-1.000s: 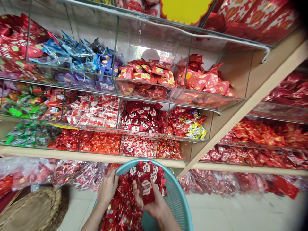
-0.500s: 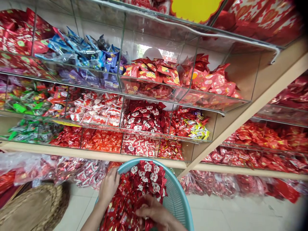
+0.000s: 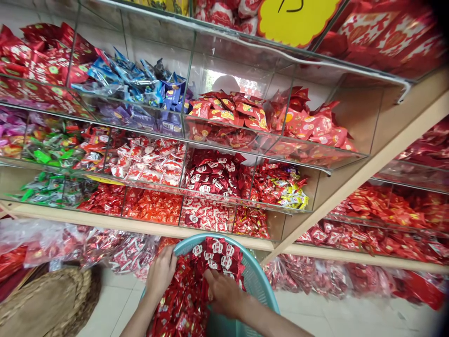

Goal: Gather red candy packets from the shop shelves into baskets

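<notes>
A teal plastic basket [image 3: 257,285] at the bottom middle holds a heap of dark red candy packets [image 3: 213,255] with white marks. My left hand [image 3: 160,274] grips the basket's left rim, fingers curled over the edge beside the packets. My right hand [image 3: 224,295] is palm down in the heap, its fingers dug in among the packets; what they hold, if anything, is hidden. Right above the basket, a shelf compartment [image 3: 213,175] holds the same kind of dark red packets.
Clear-fronted shelf bins rise in tiers: blue packets [image 3: 140,84], green ones [image 3: 49,150], red and white ones [image 3: 147,161], orange-printed red ones [image 3: 231,110]. Clear bags of candy [image 3: 115,250] lie under the wooden shelf edge. A woven basket [image 3: 45,304] sits lower left on the tiled floor.
A second ago my right hand held a dark red packet up, palm open. It has turned over and pushed down into the heap. My left hand stayed on the rim.
</notes>
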Motion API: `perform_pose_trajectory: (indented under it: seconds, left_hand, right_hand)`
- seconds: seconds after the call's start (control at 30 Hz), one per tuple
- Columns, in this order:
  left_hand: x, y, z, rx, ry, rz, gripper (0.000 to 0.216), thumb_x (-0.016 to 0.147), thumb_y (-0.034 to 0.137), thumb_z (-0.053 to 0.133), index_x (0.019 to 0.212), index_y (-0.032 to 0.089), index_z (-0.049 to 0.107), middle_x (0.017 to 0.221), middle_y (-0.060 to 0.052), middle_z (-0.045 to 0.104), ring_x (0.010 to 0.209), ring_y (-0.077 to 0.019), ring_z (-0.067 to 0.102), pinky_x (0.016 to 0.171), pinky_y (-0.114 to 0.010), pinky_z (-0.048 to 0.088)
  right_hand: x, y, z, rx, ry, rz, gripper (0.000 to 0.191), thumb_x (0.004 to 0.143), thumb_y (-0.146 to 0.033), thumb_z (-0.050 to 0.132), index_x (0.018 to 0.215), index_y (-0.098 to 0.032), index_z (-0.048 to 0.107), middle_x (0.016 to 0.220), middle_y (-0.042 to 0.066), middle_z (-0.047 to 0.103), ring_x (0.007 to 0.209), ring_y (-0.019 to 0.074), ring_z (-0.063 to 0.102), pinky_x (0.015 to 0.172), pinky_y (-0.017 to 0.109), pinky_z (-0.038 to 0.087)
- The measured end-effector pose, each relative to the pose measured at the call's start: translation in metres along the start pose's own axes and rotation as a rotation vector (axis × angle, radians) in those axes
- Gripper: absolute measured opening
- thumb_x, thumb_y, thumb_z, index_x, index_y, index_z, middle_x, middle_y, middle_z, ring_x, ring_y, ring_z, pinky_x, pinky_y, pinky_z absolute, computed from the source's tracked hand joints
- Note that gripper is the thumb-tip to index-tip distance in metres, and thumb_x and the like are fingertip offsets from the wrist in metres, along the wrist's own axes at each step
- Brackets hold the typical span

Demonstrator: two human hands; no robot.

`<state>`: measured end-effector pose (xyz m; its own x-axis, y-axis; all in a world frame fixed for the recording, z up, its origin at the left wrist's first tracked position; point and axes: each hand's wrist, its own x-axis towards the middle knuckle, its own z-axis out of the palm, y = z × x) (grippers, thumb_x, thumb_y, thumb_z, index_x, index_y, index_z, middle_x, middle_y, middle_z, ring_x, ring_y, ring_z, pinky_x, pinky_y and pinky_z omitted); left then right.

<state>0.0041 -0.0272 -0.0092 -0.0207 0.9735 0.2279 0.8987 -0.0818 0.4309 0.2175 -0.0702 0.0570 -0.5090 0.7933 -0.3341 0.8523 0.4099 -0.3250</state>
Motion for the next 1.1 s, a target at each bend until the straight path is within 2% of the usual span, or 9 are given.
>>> perform_pose_trajectory:
  seconds: [0.1,0.2,0.27,0.4,0.57,0.7,0.87,1.1]
  left_hand:
    - [0.000,0.000,0.000,0.003,0.001,0.002,0.032,0.086,0.025,0.028,0.109,0.020,0.050,0.109,-0.004,0.061,0.088,-0.0171,0.062,0.069,-0.026,0.046]
    - [0.000,0.000,-0.002,-0.011,-0.002,0.010,0.032,0.086,0.024,0.028,0.109,0.020,0.050,0.109,-0.004,0.061,0.090,-0.0170,0.061,0.071,-0.026,0.046]
    - [0.000,0.001,-0.003,-0.021,-0.009,0.006,0.032,0.086,0.024,0.028,0.108,0.020,0.051,0.107,-0.004,0.061,0.088,-0.0166,0.061,0.069,-0.026,0.046]
    - [-0.001,0.002,-0.004,-0.029,0.000,-0.002,0.032,0.086,0.025,0.029,0.108,0.020,0.052,0.106,-0.004,0.062,0.084,-0.0164,0.062,0.067,-0.026,0.046]
    - [-0.001,0.000,0.000,-0.050,0.007,-0.010,0.033,0.086,0.026,0.028,0.108,0.020,0.052,0.107,-0.005,0.062,0.088,-0.0164,0.061,0.072,-0.027,0.046]
    - [-0.001,-0.001,0.001,-0.046,0.012,-0.025,0.033,0.086,0.025,0.029,0.109,0.020,0.052,0.105,-0.005,0.062,0.085,-0.0162,0.062,0.071,-0.027,0.046]
    - [-0.001,-0.001,0.000,-0.045,0.038,-0.004,0.032,0.085,0.025,0.030,0.107,0.020,0.053,0.104,-0.004,0.062,0.084,-0.0156,0.062,0.072,-0.026,0.047]
    - [-0.001,-0.001,-0.002,-0.036,0.034,0.015,0.033,0.086,0.025,0.029,0.108,0.020,0.053,0.104,-0.004,0.062,0.082,-0.0155,0.062,0.070,-0.026,0.047]
  right_hand:
    - [0.016,-0.007,-0.021,-0.260,0.015,-0.134,0.048,0.061,-0.018,0.062,0.107,-0.013,0.050,0.094,0.016,0.061,0.083,0.0291,0.060,0.065,0.039,0.049]
    - [0.034,-0.009,-0.041,-0.390,0.086,-0.265,0.039,0.063,-0.024,0.064,0.099,-0.013,0.055,0.093,0.015,0.060,0.086,0.0283,0.057,0.070,0.040,0.049]
    - [0.048,-0.007,-0.053,-0.420,0.128,-0.288,0.038,0.064,-0.027,0.064,0.099,-0.014,0.056,0.099,0.016,0.058,0.091,0.0291,0.055,0.074,0.042,0.048]
    - [0.073,0.004,-0.067,-0.419,0.155,-0.238,0.044,0.068,-0.025,0.060,0.109,-0.011,0.051,0.109,0.018,0.054,0.101,0.0296,0.052,0.083,0.042,0.044]
    - [0.089,0.018,-0.061,-0.365,0.143,-0.235,0.039,0.072,-0.013,0.052,0.110,-0.008,0.046,0.100,0.015,0.060,0.095,0.0233,0.056,0.084,0.034,0.043]
    - [0.092,0.024,-0.053,-0.354,0.126,-0.277,0.036,0.073,-0.021,0.055,0.107,-0.010,0.051,0.107,0.015,0.058,0.100,0.0227,0.054,0.090,0.035,0.040]
    - [0.091,0.017,-0.055,-0.421,0.100,-0.212,0.037,0.072,-0.028,0.058,0.105,-0.010,0.057,0.110,0.016,0.057,0.105,0.0262,0.052,0.092,0.039,0.040]
    - [0.093,0.011,-0.047,-0.513,0.188,-0.155,0.033,0.073,-0.030,0.060,0.099,-0.010,0.062,0.107,0.017,0.058,0.104,0.0267,0.052,0.089,0.041,0.042]
